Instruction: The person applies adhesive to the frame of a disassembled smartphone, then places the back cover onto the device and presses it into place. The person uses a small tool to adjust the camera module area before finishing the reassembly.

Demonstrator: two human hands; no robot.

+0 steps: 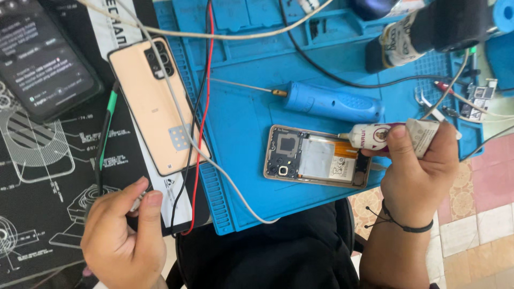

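An opened phone (316, 158) with its back off lies on a blue work mat (246, 118), its battery and circuit board showing. My right hand (415, 171) grips a small white glue tube (383, 135), whose nozzle points left over the phone's upper edge. My left hand (126, 230) rests at the lower left on a black printed mat (48, 182), pinching a small light object I cannot make out. The phone's peach back cover (155, 107) lies between the two hands, left of the opened phone.
A blue electric screwdriver (332, 101) lies above the phone. Red, black and white cables (201, 134) cross the mat and the back cover. A dark phone with a lit screen (43, 59) sits at the top left. Tweezers and small parts (471, 99) lie at the right edge.
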